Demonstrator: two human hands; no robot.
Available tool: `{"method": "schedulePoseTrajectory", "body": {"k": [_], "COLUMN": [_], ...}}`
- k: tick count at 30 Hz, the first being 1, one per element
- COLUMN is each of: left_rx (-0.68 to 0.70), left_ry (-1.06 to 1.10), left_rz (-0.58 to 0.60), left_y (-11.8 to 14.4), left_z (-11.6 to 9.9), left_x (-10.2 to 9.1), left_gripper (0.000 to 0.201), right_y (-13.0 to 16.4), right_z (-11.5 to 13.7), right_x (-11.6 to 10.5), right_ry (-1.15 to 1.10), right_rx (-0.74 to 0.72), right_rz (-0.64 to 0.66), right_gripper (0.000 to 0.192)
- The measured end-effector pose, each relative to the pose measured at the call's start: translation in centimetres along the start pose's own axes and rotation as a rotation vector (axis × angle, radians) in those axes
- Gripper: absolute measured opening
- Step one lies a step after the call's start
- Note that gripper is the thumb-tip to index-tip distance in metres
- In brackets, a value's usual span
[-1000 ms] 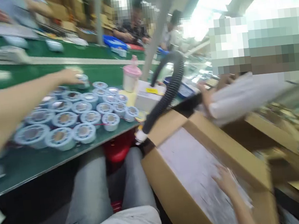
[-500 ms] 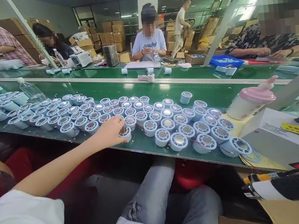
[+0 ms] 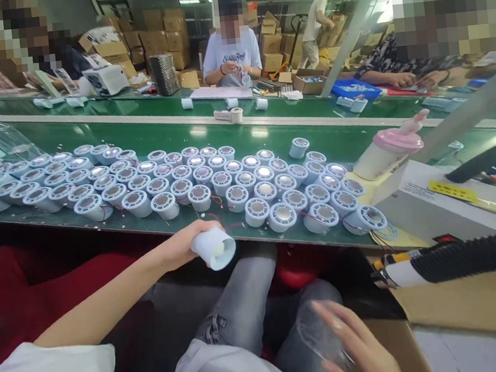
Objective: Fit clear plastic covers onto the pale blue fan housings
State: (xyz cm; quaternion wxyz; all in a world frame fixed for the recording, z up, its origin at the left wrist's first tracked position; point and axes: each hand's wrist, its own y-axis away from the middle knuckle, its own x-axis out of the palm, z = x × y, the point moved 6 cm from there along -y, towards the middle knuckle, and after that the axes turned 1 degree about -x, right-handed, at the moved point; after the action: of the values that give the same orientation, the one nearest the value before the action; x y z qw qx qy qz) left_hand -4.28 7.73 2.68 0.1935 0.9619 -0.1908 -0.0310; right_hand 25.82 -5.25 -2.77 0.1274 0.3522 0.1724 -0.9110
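Holding a pale blue cup [image 3: 208, 248] in the left hand [image 3: 180, 246], just off the near edge of the green table [image 3: 160, 138] and above the lap, fingers wrapped round its far end. It's tipped over, open mouth toward the camera, and there's something whitish inside, can't make out what. The right hand [image 3: 362, 344] is down over the lap, gripping a clear plastic piece [image 3: 313, 333] by one side; pretty blurry, but it looks round. Loads of similar cups [image 3: 282, 218] stand close together in rows on the table, shiny or dull metal discs on top, a few thin red wires poking out. Over to the right there's a tilted-looking tumbler with a pink lid [image 3: 380, 153], then a grey box [image 3: 401, 200] with a yellow label [image 3: 452, 191], and a black ribbed hose [image 3: 469, 258] above an open carton [image 3: 465, 305].
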Motion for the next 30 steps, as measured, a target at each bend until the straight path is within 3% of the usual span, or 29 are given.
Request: {"method": "schedulePoseTrajectory", "body": {"k": [3,6,9,13,16,20,22,25,30], "left_rx": [-0.354,-0.549,-0.541,-0.349,-0.112,0.265,0.325,0.4,0.602], "left_ry": [0.183,0.075,-0.086,-0.334,-0.607,-0.772,-0.721,-0.629,-0.641], "left_rz": [0.358,0.607,0.761,0.89,0.856,0.578,0.465,0.389,0.427], "left_y": [-1.6,-2.5,-3.0,-3.1,-2.9,-2.7,-2.6,-2.7,-3.2], "left_z": [4.3,7.0,7.2,4.7,2.8,0.6,0.5,1.1,2.2], "left_x": [5.5,9.6,11.9,13.5,13.7,13.2,12.7,12.4,13.0], "left_gripper": [0.069,0.096,0.089,0.059,0.033,0.02,0.027,0.052,0.068], "right_y": [-3.4,-5.8,-6.2,-5.4,-4.7,-4.4,-4.4,-4.4,-4.0], "right_z": [5.1,6.6,6.1,4.3,3.3,2.9,2.8,2.7,2.4], "right_x": [1.8,1.9,1.3,1.1,1.3,0.9,0.7,0.3,-0.7], "right_ry": [0.227,0.413,0.523,0.46,0.184,-0.27,-0.389,-0.44,-0.399], "right_rx": [-0.167,-0.183,-0.111,0.102,0.193,0.276,0.332,0.381,0.399], "right_rz": [-0.024,-0.015,0.032,0.153,0.217,0.141,0.092,-0.036,-0.28], "right_gripper": [0.051,0.049,0.051,0.044,0.032,0.013,0.003,0.023,0.023]}}
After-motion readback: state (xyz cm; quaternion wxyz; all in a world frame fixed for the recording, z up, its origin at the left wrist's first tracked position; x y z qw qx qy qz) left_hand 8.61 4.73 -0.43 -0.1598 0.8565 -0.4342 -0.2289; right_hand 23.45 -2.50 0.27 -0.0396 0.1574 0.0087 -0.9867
